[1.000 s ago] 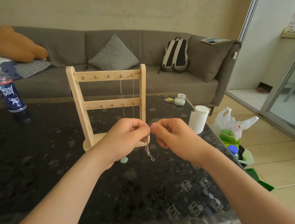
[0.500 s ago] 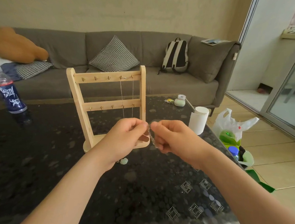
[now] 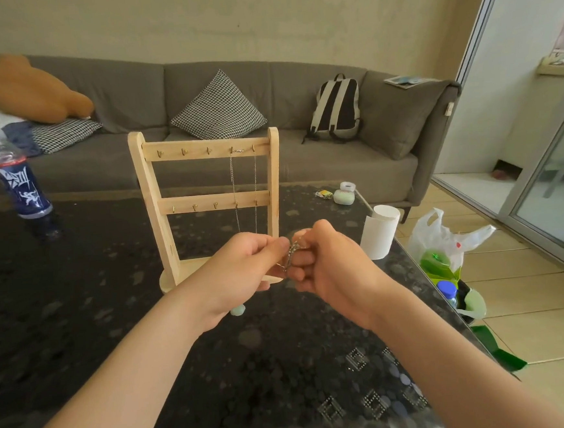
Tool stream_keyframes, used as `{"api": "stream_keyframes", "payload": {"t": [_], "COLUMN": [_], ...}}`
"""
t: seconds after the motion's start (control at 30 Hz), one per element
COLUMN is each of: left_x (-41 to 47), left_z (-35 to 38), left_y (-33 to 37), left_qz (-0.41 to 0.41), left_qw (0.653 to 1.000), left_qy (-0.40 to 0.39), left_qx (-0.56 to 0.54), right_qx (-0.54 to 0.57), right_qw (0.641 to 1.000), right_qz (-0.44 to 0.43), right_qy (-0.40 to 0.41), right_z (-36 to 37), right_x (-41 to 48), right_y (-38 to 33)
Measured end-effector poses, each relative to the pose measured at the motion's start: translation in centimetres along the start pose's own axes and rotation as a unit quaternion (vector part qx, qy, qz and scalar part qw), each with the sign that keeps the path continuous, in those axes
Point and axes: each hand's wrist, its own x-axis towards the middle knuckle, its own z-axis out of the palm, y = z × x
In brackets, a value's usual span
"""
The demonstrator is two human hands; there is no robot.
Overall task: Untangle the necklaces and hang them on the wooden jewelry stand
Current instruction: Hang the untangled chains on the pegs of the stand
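Bare hands (image 3: 241, 267) (forearms (image 3: 118, 378) likewise)

Both bare forearms reach in from the bottom corners, left forearm (image 3: 118, 378) from lower left, right forearm (image 3: 453, 352) from lower right, converging at frame centre. Left hand (image 3: 241, 271) back toward camera, fingers curled, thumb and forefinger pinching a tangled chain (image 3: 291, 253). Right hand (image 3: 335, 267) just beside it, fingertips almost touching the left's, fingers (image 3: 299, 259) curled inward, pinching the same chain. Both hands raised, wrists roughly level.
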Motion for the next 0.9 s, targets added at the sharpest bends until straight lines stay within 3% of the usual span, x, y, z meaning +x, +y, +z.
{"api": "stream_keyframes", "payload": {"t": [0.2, 0.37, 0.5, 0.67, 0.9], "left_x": [0.40, 0.08, 0.25, 0.44, 0.78], "left_z": [-0.70, -0.70, -0.61, -0.41, -0.10], "left_y": [-0.38, -0.01, -0.03, -0.07, -0.40], "left_qz": [-0.046, -0.010, -0.008, -0.020, -0.012], "left_qw": [0.998, 0.998, 0.996, 0.986, 0.987], "left_qy": [0.024, 0.001, 0.031, 0.061, 0.104], "left_qx": [-0.046, -0.065, -0.088, -0.152, -0.122], "right_qx": [-0.107, -0.119, -0.110, -0.094, -0.258], "right_qw": [0.981, 0.970, 0.963, 0.965, 0.933], "right_qz": [-0.138, -0.187, -0.202, -0.213, -0.213], "right_qy": [0.081, 0.096, 0.138, 0.123, 0.132], "right_z": [-0.52, -0.41, -0.52, -0.47, -0.59], "right_x": [-0.53, -0.55, -0.57, -0.68, -0.73], "right_y": [0.05, 0.23, 0.02, 0.07, 0.20]}}
